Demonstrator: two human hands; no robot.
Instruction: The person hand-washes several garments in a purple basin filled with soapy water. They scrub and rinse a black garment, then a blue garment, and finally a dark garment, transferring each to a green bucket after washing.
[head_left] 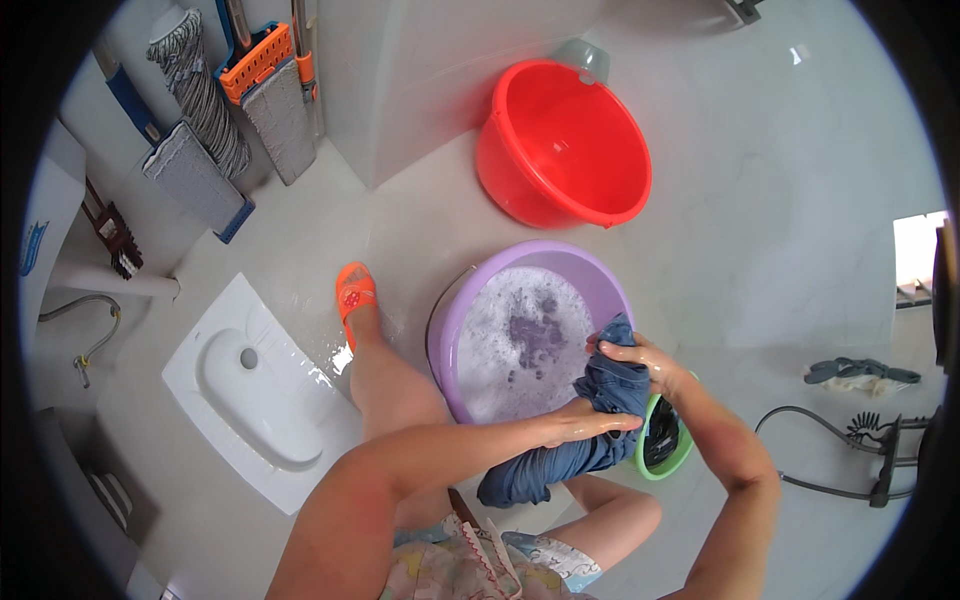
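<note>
A bunched, wet blue garment [614,388] is held between my hands, above the near right rim of a purple basin [455,350]. My right hand [650,362] curls around its upper end. Lower down, my left hand [588,422] presses across the cloth with fingers laid over it. The rest of the garment hangs in folds toward my lap. Foamy, soapy water [490,330] fills the basin, with a darker patch in the middle; anything under the surface is hidden.
Beyond the basin, a tilted red tub [565,150] leans by the wall with a grey-green scoop [583,60]. Right of it, a green bin [684,455] holds a black bag. A white squat toilet [215,400] lies left; mops [200,180] lean far left. A shower hose [800,410] hangs right.
</note>
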